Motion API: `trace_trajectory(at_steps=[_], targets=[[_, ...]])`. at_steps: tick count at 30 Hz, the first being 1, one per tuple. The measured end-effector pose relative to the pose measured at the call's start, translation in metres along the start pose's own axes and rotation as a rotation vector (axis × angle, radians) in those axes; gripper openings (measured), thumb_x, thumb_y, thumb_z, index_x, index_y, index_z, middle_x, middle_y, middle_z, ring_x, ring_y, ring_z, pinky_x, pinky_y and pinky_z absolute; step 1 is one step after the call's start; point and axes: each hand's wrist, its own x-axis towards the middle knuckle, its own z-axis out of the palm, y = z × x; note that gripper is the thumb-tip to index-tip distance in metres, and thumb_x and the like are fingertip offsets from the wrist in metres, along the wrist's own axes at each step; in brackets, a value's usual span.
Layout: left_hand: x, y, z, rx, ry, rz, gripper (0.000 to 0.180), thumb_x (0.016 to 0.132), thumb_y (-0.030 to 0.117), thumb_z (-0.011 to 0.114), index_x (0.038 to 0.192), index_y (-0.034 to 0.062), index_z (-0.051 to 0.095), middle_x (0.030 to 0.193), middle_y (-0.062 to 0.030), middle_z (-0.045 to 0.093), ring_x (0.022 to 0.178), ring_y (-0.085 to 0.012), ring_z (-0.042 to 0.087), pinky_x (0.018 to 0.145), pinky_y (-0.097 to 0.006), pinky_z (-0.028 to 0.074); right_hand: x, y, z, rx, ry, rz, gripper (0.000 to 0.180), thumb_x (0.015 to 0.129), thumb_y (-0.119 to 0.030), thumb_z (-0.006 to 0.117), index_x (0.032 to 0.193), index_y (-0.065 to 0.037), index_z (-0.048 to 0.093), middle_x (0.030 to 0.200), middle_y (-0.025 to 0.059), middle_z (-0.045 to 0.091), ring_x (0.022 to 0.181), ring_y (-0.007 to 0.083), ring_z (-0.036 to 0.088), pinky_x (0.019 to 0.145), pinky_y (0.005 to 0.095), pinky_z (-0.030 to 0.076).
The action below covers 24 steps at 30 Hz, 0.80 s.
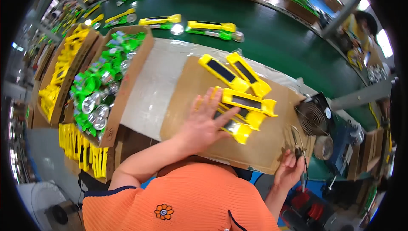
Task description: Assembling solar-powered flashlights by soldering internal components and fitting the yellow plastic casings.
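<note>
Workroom, green counter [263, 48] curving across from 10 to 2 o'clock; a co-worker [359, 31] is sitting at 2 o'clock. Paired yellow-and-green units [211, 26] are lying in a loose row at 11 to 12 o'clock. One carton [126, 90], at 9 to 10 o'clock, is holding green parts [100, 78] with clear round ends; a row of yellow frames [83, 150] is standing below it at 8 o'clock. Centre: brown cardboard sheet [272, 146], on which five or so yellow pieces [248, 101] with dark panels are lying, two at 12 o'clock, the others overlapping nearer the person. Left hand [202, 124]: fingers spreading, unclenched, resting over the nearer pieces; how firmly they are pressing, cannot tell. Right hand [290, 169], at 4 o'clock: fingers closing around a slim metal tool [298, 151], exact kind unclear, its bent end pointing toward 12. A round black coil-fronted device [314, 114] is standing at 3 o'clock, a tape roll [324, 147] just below it. Handling note, by judgement: the left fingers should be steadying the pieces by their yellow edges, sparing the panels; overlaps should be getting separated first, and the tool end should be staying clear of the left fingers.
</note>
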Motion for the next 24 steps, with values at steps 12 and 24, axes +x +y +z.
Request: trace_trajectory(at_steps=[12,24], targets=[[-0.063,-0.084,-0.2,0.391,0.275,-0.428,0.017,0.086,0.01,0.058,0.097,0.0061,0.07,0.092,-0.0128,0.07,0.089,-0.0326,0.066,0.082,-0.044,0.052,-0.008,-0.017,0.008,-0.11,0.043,0.033,0.028,0.092,-0.025,0.059,0.072,-0.013,0.043,0.062,0.0014,0.038,0.072,0.0193,0.044,0.083,0.0393,0.037],[-0.168,-0.244,-0.256,0.405,0.035,-0.477,0.048,0.071,-0.008,0.063,0.116,0.0087,0.063,0.117,-0.0069,0.062,0.116,-0.0288,0.056,0.099,-0.039,0.047,-0.006,-0.012,0.029,-0.221,0.031,-0.009,0.029,0.094,-0.026,0.057,0.071,-0.013,0.045,0.062,0.0008,0.037,0.071,0.0192,0.043,0.076,0.0397,0.037]])
